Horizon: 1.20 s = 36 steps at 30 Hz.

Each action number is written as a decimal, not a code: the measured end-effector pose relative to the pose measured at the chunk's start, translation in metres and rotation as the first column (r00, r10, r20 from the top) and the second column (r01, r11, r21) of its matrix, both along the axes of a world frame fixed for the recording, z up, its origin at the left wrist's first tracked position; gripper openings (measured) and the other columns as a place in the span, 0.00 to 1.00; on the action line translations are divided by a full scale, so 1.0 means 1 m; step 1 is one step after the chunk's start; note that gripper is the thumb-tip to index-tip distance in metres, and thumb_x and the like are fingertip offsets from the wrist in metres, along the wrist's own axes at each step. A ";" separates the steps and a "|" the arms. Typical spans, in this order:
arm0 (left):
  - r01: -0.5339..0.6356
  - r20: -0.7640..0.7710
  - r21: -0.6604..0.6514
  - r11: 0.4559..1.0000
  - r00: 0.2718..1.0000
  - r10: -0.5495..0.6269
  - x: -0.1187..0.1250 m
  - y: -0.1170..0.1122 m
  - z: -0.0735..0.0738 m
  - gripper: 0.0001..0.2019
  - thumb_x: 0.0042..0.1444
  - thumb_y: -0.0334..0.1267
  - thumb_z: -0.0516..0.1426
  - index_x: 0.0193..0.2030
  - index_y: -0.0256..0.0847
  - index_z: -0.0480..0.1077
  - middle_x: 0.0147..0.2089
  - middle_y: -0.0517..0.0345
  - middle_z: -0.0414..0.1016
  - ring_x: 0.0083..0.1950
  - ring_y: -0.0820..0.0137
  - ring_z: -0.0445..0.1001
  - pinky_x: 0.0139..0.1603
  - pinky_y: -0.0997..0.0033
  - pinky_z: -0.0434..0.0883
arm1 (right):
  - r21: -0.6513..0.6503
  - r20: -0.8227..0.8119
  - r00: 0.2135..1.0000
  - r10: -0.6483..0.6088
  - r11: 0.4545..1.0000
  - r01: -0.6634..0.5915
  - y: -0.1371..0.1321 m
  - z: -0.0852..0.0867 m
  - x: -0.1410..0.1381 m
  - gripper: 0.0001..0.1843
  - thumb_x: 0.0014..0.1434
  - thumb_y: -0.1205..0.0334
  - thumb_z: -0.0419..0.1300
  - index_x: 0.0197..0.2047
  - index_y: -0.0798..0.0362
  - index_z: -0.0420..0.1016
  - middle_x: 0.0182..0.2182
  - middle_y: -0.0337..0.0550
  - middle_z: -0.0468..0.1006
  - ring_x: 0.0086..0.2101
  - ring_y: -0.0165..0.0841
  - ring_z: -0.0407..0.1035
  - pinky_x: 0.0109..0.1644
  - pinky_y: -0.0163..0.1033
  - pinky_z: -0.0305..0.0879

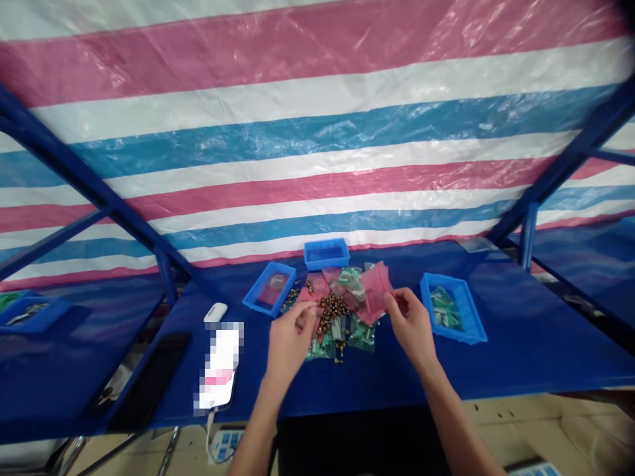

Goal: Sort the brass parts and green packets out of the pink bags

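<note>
Okay, right hand [409, 330] pinching pink plastic bag [376, 289]; left hand [292, 340] just beside brass fittings [332, 312], grip unclear, over blue surface [377, 390].

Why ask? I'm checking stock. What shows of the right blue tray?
The blue plastic tray is shallow and rectangular, with a raised rim, set at an angle on the blue table, right of the right hand, which does not touch it. Inside lie green plastic bags; contents too small to tell.
</note>
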<state>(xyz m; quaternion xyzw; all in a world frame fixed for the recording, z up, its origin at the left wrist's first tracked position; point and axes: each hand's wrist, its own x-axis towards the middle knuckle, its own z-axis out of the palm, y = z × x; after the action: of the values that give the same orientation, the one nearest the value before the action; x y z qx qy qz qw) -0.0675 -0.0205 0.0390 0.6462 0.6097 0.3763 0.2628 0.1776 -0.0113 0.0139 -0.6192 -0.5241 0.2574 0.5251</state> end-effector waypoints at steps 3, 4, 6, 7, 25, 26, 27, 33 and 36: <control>0.116 0.485 -0.178 0.977 0.874 -0.015 0.033 -0.014 -0.011 0.17 0.59 0.52 0.58 0.46 0.42 0.77 0.37 0.51 0.81 0.31 0.67 0.77 0.27 0.73 0.69 | 0.118 0.058 0.998 0.035 0.992 -0.042 -0.013 0.005 0.002 0.10 0.64 0.53 0.57 0.37 0.51 0.71 0.39 0.46 0.79 0.37 0.37 0.74 0.41 0.40 0.70; 0.182 0.625 -0.224 0.958 0.781 -0.002 0.044 -0.018 -0.014 0.20 0.57 0.54 0.60 0.48 0.41 0.77 0.40 0.48 0.81 0.34 0.65 0.78 0.27 0.72 0.71 | 0.174 0.129 0.988 0.088 0.979 -0.110 -0.019 0.004 0.001 0.08 0.65 0.55 0.58 0.38 0.50 0.72 0.43 0.47 0.79 0.41 0.38 0.75 0.45 0.41 0.70; 0.254 0.796 -0.300 0.920 0.599 0.094 0.061 -0.024 -0.019 0.25 0.53 0.56 0.63 0.50 0.38 0.75 0.40 0.48 0.80 0.36 0.64 0.79 0.31 0.69 0.74 | 0.235 0.330 0.909 0.254 0.911 -0.339 -0.034 0.000 -0.002 0.03 0.64 0.59 0.59 0.40 0.47 0.74 0.47 0.45 0.79 0.47 0.39 0.73 0.52 0.46 0.69; 0.243 0.826 -0.334 0.911 0.541 0.159 0.067 -0.027 -0.022 0.25 0.52 0.56 0.64 0.48 0.37 0.75 0.36 0.50 0.79 0.34 0.65 0.78 0.32 0.69 0.75 | 0.225 0.424 0.841 0.335 0.861 -0.457 -0.043 -0.003 -0.005 0.04 0.64 0.60 0.60 0.42 0.46 0.75 0.48 0.44 0.79 0.50 0.40 0.72 0.55 0.48 0.67; 0.269 0.837 -0.461 0.845 0.449 0.313 0.040 -0.079 -0.034 0.21 0.42 0.46 0.72 0.38 0.33 0.78 0.35 0.48 0.81 0.36 0.60 0.80 0.36 0.60 0.79 | -0.123 -0.586 0.730 0.352 0.852 -0.509 -0.071 -0.025 -0.022 0.12 0.61 0.51 0.64 0.41 0.51 0.74 0.33 0.38 0.75 0.33 0.30 0.68 0.38 0.33 0.64; 0.276 0.821 -0.462 0.843 0.492 0.289 0.037 -0.081 -0.034 0.21 0.42 0.48 0.71 0.38 0.33 0.79 0.34 0.48 0.81 0.34 0.61 0.79 0.33 0.63 0.78 | -0.124 -0.580 0.729 0.362 0.846 -0.519 -0.070 -0.025 -0.022 0.13 0.62 0.51 0.63 0.43 0.51 0.74 0.34 0.39 0.75 0.34 0.31 0.68 0.39 0.33 0.64; 0.261 0.801 -0.462 0.847 0.533 0.273 0.034 -0.082 -0.034 0.22 0.43 0.50 0.70 0.39 0.34 0.79 0.33 0.50 0.81 0.32 0.64 0.77 0.30 0.66 0.76 | -0.123 -0.571 0.725 0.384 0.834 -0.538 -0.070 -0.025 -0.022 0.13 0.63 0.51 0.62 0.45 0.51 0.75 0.35 0.40 0.76 0.35 0.32 0.69 0.40 0.34 0.64; 0.173 0.606 -0.416 0.893 0.785 0.130 0.024 -0.074 -0.040 0.17 0.47 0.48 0.68 0.29 0.35 0.76 0.25 0.59 0.74 0.28 0.73 0.69 0.29 0.77 0.64 | -0.102 -0.550 0.650 0.524 0.731 -0.675 -0.070 -0.022 -0.029 0.14 0.63 0.53 0.62 0.50 0.50 0.75 0.42 0.44 0.78 0.43 0.37 0.71 0.49 0.39 0.65; 0.143 0.606 -0.381 0.913 0.785 0.130 0.019 -0.066 -0.040 0.16 0.48 0.48 0.68 0.29 0.34 0.76 0.25 0.60 0.73 0.27 0.74 0.68 0.30 0.76 0.63 | -0.114 -0.552 0.630 0.547 0.698 -0.706 -0.071 -0.024 -0.031 0.13 0.62 0.54 0.64 0.48 0.50 0.75 0.39 0.42 0.77 0.41 0.35 0.71 0.47 0.38 0.66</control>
<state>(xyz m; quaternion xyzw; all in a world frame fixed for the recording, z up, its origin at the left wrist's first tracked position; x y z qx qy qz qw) -0.0489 -0.0867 -0.0006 0.4194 0.5517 0.4309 0.5780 0.1462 -0.0826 -0.0099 -0.3868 -0.5128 0.6512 0.4041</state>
